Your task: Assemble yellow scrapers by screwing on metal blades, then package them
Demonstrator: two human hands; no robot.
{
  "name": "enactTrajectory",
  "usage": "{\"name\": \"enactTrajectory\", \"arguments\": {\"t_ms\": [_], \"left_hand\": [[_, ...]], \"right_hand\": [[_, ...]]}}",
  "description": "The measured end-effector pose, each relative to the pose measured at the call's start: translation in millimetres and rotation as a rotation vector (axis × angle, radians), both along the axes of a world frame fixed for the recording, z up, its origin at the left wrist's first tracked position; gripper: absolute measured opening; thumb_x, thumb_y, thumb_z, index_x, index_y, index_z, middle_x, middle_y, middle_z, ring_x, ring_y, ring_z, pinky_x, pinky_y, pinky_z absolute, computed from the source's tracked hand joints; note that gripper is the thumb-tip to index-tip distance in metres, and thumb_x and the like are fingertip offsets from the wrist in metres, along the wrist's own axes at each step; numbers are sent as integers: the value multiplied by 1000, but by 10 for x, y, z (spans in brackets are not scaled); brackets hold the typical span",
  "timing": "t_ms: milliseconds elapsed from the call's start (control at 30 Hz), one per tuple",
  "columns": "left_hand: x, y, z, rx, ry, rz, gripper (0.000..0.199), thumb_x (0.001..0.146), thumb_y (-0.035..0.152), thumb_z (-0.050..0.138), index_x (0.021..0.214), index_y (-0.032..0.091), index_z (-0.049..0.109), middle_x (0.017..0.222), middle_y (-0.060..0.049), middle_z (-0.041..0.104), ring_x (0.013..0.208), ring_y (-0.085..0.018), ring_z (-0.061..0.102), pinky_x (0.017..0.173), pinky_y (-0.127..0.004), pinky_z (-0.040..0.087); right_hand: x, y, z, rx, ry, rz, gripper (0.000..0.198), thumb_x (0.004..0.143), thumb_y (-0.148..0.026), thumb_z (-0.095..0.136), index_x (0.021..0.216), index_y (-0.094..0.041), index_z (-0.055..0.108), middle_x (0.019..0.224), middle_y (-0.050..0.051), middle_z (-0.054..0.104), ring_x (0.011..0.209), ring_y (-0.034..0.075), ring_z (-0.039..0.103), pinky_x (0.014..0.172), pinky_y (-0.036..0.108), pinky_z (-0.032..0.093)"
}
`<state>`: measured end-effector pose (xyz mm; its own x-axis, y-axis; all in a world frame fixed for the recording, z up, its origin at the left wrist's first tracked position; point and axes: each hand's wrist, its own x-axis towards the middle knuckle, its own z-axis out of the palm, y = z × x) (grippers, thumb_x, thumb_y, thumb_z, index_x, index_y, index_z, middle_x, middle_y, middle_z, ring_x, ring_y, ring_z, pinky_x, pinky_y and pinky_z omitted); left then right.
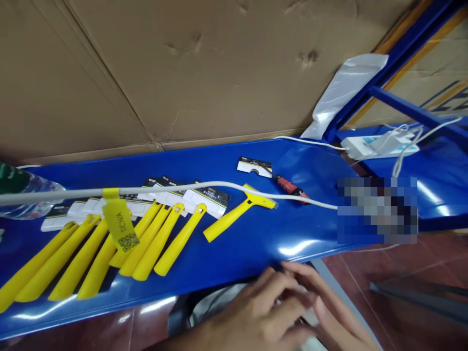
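My left hand [270,307] is near the table's front edge, its fingers bent and closed over my right hand [329,312]. The two hands meet in front of my lap; what lies between them is mostly covered, with only a pale bit showing. Beyond them on the table lies a yellow scraper [234,214] with a T-shaped head. Farther left, several yellow shoehorn-like handles [179,241] lie side by side, their holed ends toward the wall. A red-handled screwdriver [290,187] rests by the scraper, its shaft touching a black-and-white card [254,166].
More cards [206,200] lie behind the handles. A white cable [215,185] with a yellow tag [119,222] crosses the view above the blue table [252,258]. A plastic bottle [29,192] is at left. A power strip [380,146] sits at right, near a blurred-out item [376,209].
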<state>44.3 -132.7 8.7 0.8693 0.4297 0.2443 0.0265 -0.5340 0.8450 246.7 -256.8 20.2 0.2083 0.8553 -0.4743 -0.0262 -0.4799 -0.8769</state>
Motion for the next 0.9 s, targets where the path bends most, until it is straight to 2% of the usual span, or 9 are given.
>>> {"name": "enactTrajectory", "arguments": {"t_ms": [67,133,233,300,433,567,700,800,900], "left_hand": [[-25,72,153,124,-51,136,32,114,20,61,144,21,73,128,-16,77,120,-29,74,109,-44,62],[-77,182,245,86,-103,273,27,111,14,64,135,22,74,125,-13,77,117,-26,74,105,-40,62],[-165,345,299,-102,-184,472,7,107,18,74,112,22,72,108,-7,75,96,-19,72,87,-30,60],[-199,412,307,-252,-242,561,11,106,24,77,101,21,68,102,-6,72,90,-18,69,81,-27,58],[-183,442,294,-596,-364,601,23,108,36,77,96,19,67,106,-7,73,94,-18,70,83,-27,58],[-129,425,228,-778,-477,694,31,108,42,76,93,20,61,107,-7,75,93,-18,70,83,-27,57],[-91,419,155,-785,-394,726,36,107,47,76,93,21,56,78,0,63,69,-12,56,63,-21,45],[-40,430,145,-817,-348,623,30,107,47,78,112,22,62,82,0,68,68,-12,59,64,-21,48],[32,442,176,-752,-337,654,35,106,44,80,130,21,70,88,-3,71,78,-16,67,72,-24,54]], "right_hand": [[-108,252,140,99,144,15,70,98,-72,78,155,-35,67,165,14,65,153,36,64,119,46,62],[-189,515,267,155,205,50,70,97,-59,87,158,-35,63,164,14,65,146,31,70,118,43,62],[-251,852,354,323,179,113,34,106,-43,80,137,-32,72,145,10,74,121,22,79,105,35,66],[-255,1025,340,397,222,125,15,107,-39,80,113,-27,75,121,6,78,92,16,80,85,28,67],[-187,1246,267,391,166,175,26,99,-41,89,95,-22,72,82,0,72,73,13,70,72,24,57],[-62,1334,249,384,77,223,31,100,-45,88,90,-21,71,86,1,68,78,13,61,73,25,52],[42,1374,225,311,274,230,35,105,-50,80,89,-21,67,93,3,67,83,16,62,76,27,53],[67,1392,166,246,453,115,36,104,-56,77,93,-23,67,88,4,67,77,19,64,74,32,58],[54,1386,121,309,445,78,38,97,-58,86,112,-28,70,101,6,73,85,22,70,83,37,64]]}}
